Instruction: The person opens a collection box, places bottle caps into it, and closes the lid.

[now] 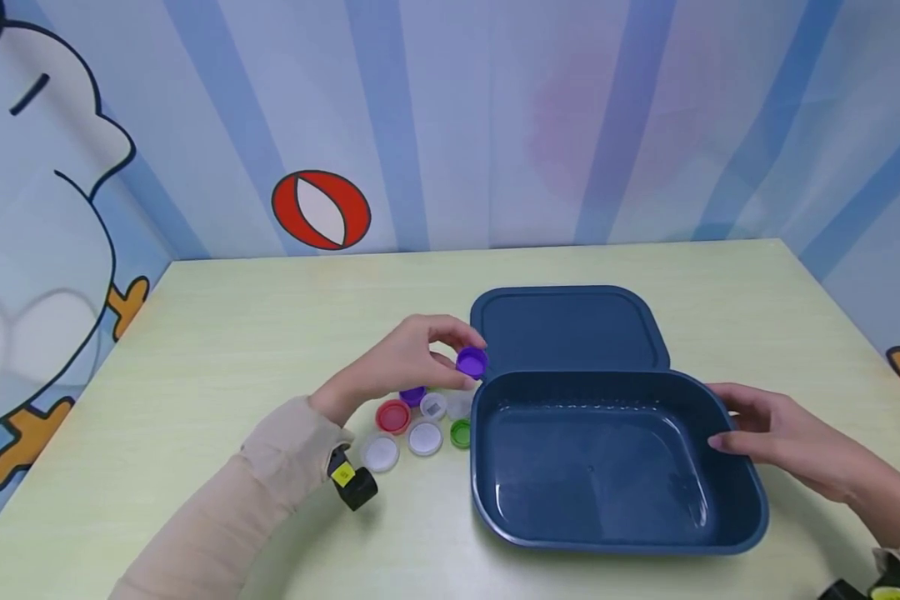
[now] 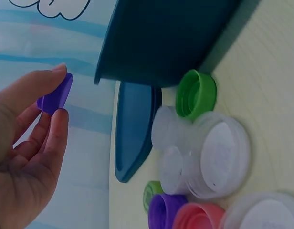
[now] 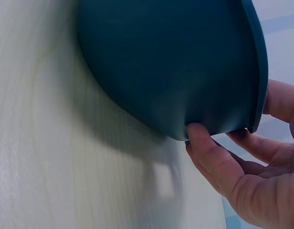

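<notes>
Technician: Identify the surroundings and any obstructions.

Inspector: The work surface is a pale table (image 1: 307, 317), backed by a striped wall cloth (image 1: 487, 125). Loose caps lie beside the left side of the box: a red cap (image 1: 393, 417), two white caps (image 1: 425, 437), a small clear cap (image 1: 433, 406), a green cap (image 1: 460, 433) and a second purple cap (image 1: 412, 395), partly hidden by the left hand. The left wrist view shows another green cap (image 2: 151, 193) behind them. The left wall of the box stands between these caps and its interior.

Technician: State the containers and contents.

Inspector: One blue box (image 1: 592, 475), open at the top; its inner floor is visible, with light reflections. The blue lid (image 1: 570, 329) lies flat on the table directly behind it. Whether lid and box touch cannot be told.

Technician: Report both hands.

Inspector: Left hand (image 1: 414, 354): thumb and fingertips are closed to the width of one purple cap (image 1: 472, 363), pinched between them. That cap is raised off the table, near the rear left corner of the box. Right hand (image 1: 768, 429): grips the right end of the box, thumb over the rim, fingers bent against the outer wall.
</notes>
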Available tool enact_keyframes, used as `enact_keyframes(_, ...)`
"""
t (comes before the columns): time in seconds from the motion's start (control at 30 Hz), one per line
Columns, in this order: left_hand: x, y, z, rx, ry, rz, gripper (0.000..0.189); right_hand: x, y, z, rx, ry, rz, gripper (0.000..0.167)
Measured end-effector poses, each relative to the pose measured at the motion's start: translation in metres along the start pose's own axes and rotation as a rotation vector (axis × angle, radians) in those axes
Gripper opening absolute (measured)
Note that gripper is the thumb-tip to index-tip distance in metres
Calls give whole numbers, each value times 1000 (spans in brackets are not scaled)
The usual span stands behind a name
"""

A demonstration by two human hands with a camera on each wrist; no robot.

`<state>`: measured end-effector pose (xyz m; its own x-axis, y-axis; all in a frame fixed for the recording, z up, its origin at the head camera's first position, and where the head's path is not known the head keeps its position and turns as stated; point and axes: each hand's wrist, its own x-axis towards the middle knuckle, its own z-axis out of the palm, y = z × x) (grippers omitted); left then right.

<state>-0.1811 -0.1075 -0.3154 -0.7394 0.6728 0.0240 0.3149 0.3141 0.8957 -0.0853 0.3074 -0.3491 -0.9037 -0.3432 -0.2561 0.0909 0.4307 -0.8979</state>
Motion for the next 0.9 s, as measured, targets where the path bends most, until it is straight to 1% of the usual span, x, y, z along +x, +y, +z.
enact_keyframes(0.13, 3, 9, 3, 4, -30, 18, 38, 1, 0, 0, 2, -4, -2, 61)
enact_keyframes(0.3, 9, 22, 9, 28, -48, 41, 38, 1, -1, 0, -4, 4, 15, 62)
enact_keyframes(0.5, 24, 35, 17, 76, -71, 71, 38, 1, -2, 0, -13, 11, 23, 63)
enact_keyframes(0.7, 37, 52, 27, 75, -138, 126, 40, 1, -2, 0, -17, 14, 25, 63)
enact_keyframes(0.9, 45, 64, 34, 97, -162, 188, 39, 1, -2, 0, -14, 16, 30, 62)
